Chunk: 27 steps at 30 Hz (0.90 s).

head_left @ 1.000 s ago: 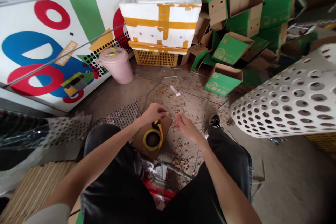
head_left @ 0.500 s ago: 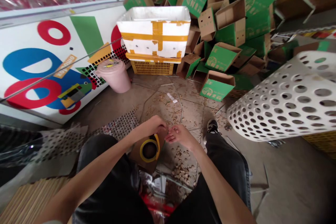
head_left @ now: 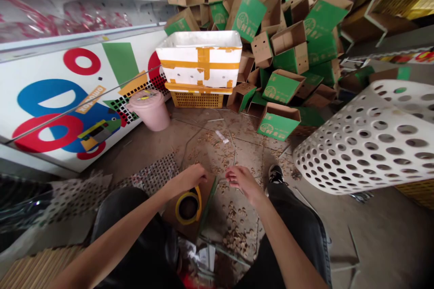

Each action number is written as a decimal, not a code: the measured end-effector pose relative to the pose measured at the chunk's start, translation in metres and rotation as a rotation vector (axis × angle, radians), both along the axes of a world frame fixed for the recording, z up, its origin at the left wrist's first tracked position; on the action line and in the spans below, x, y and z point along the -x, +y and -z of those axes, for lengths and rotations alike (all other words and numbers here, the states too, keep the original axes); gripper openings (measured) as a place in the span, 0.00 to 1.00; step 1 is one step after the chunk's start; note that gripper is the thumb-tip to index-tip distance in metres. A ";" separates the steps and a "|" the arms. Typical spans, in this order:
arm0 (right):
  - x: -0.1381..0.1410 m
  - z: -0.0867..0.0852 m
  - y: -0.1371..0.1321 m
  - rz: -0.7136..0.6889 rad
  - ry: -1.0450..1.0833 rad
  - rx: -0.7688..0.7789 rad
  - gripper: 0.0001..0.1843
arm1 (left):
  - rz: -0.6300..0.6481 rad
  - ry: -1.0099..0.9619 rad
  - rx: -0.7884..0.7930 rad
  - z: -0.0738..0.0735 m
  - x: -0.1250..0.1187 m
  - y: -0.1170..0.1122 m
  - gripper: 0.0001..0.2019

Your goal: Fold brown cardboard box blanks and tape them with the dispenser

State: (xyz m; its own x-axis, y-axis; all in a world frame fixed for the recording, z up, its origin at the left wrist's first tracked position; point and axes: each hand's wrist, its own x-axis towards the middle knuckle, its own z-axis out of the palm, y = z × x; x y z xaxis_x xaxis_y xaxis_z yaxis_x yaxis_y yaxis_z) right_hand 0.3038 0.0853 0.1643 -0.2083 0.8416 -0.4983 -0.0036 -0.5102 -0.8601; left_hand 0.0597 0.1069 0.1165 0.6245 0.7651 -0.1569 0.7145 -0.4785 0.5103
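Note:
My left hand (head_left: pixel 194 176) is curled closed just above a yellow tape roll (head_left: pixel 188 207). The roll lies on a piece of brown cardboard (head_left: pixel 206 189) between my knees. What the left fingers pinch is hidden. My right hand (head_left: pixel 241 179) hovers a short way to the right over the littered floor. Its fingers are bent together, and anything in them is too small to make out. The two hands are a palm's width apart.
A white perforated basket (head_left: pixel 369 144) juts in at the right. Ahead stand a taped white foam box (head_left: pixel 200 58) on a yellow crate (head_left: pixel 196 99), a pink bucket (head_left: pixel 151 110) and a heap of green cartons (head_left: pixel 288 45). A painted cabinet (head_left: pixel 61 99) runs along the left.
My hands met over the tape roll half a second ago and have now drawn apart, the right one moving right. My view has tilted upward, showing more of the carton heap.

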 end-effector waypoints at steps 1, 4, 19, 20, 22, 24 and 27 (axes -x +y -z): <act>0.002 0.000 0.000 -0.007 0.020 0.015 0.08 | -0.009 0.004 -0.004 0.000 -0.001 0.000 0.10; 0.006 0.000 -0.002 -0.013 0.085 0.054 0.04 | -0.021 0.018 -0.022 -0.004 -0.002 0.000 0.10; 0.007 0.017 -0.002 -0.003 0.145 -0.120 0.23 | -0.190 -0.284 0.084 -0.030 -0.017 -0.007 0.09; 0.007 0.017 -0.002 0.008 0.126 -0.133 0.24 | -0.199 -0.305 0.092 -0.031 -0.018 -0.007 0.09; 0.007 0.016 -0.001 0.027 0.065 -0.163 0.23 | -0.209 -0.336 0.110 -0.033 -0.021 -0.008 0.09; 0.006 0.015 0.000 0.026 0.005 -0.187 0.21 | -0.215 -0.356 0.125 -0.033 -0.022 -0.008 0.09; 0.005 0.012 0.000 -0.011 -0.024 -0.207 0.18 | -0.215 -0.366 0.121 -0.031 -0.023 -0.008 0.09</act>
State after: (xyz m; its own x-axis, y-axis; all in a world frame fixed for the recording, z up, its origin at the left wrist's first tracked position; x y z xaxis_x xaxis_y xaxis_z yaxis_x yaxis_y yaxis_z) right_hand 0.2984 0.0857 0.1525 -0.2085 0.9241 -0.3202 0.0227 -0.3227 -0.9462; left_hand 0.0832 0.0985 0.1474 0.4843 0.8734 -0.0511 0.5527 -0.2602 0.7917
